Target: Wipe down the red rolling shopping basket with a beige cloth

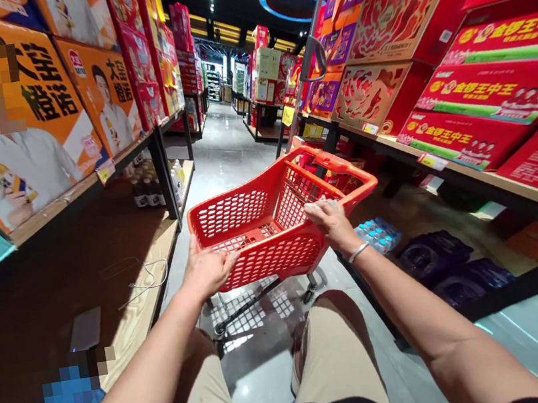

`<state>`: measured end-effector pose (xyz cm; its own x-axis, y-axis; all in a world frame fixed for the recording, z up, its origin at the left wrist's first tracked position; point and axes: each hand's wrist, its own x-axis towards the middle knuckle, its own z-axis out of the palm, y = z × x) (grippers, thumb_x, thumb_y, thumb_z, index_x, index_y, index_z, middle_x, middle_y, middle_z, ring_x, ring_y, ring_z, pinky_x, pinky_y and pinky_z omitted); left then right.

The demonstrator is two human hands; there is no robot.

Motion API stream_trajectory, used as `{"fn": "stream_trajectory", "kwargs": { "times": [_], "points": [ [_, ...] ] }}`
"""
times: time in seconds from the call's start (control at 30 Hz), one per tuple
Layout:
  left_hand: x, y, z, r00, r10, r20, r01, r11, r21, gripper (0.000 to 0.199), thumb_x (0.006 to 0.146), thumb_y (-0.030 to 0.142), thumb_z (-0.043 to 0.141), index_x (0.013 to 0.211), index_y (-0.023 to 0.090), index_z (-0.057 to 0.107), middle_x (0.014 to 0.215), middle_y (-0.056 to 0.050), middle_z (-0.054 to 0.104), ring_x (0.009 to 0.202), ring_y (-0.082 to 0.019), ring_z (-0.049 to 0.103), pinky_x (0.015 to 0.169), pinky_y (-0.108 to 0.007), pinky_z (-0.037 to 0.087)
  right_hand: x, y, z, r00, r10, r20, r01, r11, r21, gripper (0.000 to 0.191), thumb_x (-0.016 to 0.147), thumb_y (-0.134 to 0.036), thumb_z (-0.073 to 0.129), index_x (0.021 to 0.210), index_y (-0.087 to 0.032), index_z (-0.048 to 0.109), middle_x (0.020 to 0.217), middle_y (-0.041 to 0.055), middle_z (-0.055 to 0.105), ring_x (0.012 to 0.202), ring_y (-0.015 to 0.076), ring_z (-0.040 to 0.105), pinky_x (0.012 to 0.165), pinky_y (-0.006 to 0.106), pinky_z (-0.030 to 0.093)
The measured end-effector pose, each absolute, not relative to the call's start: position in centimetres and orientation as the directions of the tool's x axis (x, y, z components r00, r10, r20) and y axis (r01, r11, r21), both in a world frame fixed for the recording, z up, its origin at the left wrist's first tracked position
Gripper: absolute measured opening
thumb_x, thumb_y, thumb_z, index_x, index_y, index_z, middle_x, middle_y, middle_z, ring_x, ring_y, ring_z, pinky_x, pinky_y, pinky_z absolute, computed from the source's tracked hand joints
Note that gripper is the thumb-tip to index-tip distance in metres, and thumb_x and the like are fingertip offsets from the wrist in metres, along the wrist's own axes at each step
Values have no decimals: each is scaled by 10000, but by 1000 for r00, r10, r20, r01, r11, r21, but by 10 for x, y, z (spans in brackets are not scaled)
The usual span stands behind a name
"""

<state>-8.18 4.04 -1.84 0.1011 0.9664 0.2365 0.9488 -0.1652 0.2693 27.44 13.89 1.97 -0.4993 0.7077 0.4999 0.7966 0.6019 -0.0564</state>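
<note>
A red plastic shopping cart (277, 254) stands sideways across the aisle, its basket empty and its handle end at the right. My left hand (208, 268) grips the rim at the basket's left near corner, fingers wrapped over the edge. Toward the handle end, my right hand (330, 219) holds the near rim, with a bracelet on the wrist. The cart's wheels rest on the shiny grey floor in front of my legs.
Orange drink cartons (107, 104) line the left shelf, with bottles (146, 191) and a white cable (151, 276) below. Red boxes (470, 94) fill the right shelf above wrapped water bottles (378, 234). The aisle (221, 134) runs ahead between shelves.
</note>
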Motion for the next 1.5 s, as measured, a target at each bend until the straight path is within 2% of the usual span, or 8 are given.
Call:
{"fn": "stream_trajectory", "kwargs": {
  "times": [0.2,0.47,0.67,0.77,0.9,1.1,1.27,1.5],
  "points": [
    [-33,24,-6,178,981,77,972,-187,145,632,977,574,287,1011,134,740,946,-189,775,973,-308,721,1076,-478,407,250,139,-5,-479,737,477,768,615,-177,682,792,-80,480,1459,-219,516,1428,122,562,1354,290,464,1198,572,181],
    [36,-9,11,225,972,-63,964,-213,159,712,889,687,462,1167,55,636,961,-266,747,977,-414,722,1017,-566,423,291,159,-8,-420,800,429,788,556,-265,476,843,-185,515,1296,-270,634,1434,105,547,1391,296,416,1183,579,134],
    [71,-35,21,489,869,-70,828,-438,349,686,822,670,621,1214,106,620,1084,-248,728,1049,-393,706,935,-501,527,315,169,0,-361,800,479,779,541,-317,337,871,-285,546,1171,-250,697,1345,103,602,1310,282,494,1168,564,170],
    [51,-33,27,616,786,54,690,-572,445,514,862,559,651,1230,201,642,1267,-156,693,1246,-342,630,1117,-539,449,322,170,11,-414,794,446,754,573,-321,384,812,-214,540,1148,-225,724,1287,101,638,1234,270,530,1143,526,242],
    [-2,-2,25,307,875,375,849,-429,309,423,906,372,632,1304,228,637,1520,-124,523,1539,-354,284,1276,-650,60,317,174,28,-482,816,318,776,566,-277,437,723,-138,533,1083,-216,769,1165,85,694,1115,266,545,1034,471,358],
    [-35,57,-8,-90,933,348,837,-119,535,833,906,382,580,1591,83,213,1650,-248,266,1559,-381,210,1252,-576,291,264,182,52,-587,802,114,780,597,-186,219,749,-189,649,880,-273,804,923,55,723,880,222,550,821,353,441],
    [-31,90,-18,-88,917,388,830,-148,538,771,926,318,498,1592,83,187,1663,-229,248,1565,-336,214,1277,-539,261,181,200,57,-625,766,149,599,594,-537,300,742,-178,747,1030,-261,746,1041,35,720,912,204,618,863,335,485],
    [-46,132,7,-244,956,160,800,105,591,813,913,276,460,1596,10,108,1647,-252,274,1511,-334,357,1222,-465,386,85,246,27,-292,956,-28,142,14,-990,312,834,-307,740,1081,-227,565,776,-23,639,701,165,602,739,420,579]
  ]
}}
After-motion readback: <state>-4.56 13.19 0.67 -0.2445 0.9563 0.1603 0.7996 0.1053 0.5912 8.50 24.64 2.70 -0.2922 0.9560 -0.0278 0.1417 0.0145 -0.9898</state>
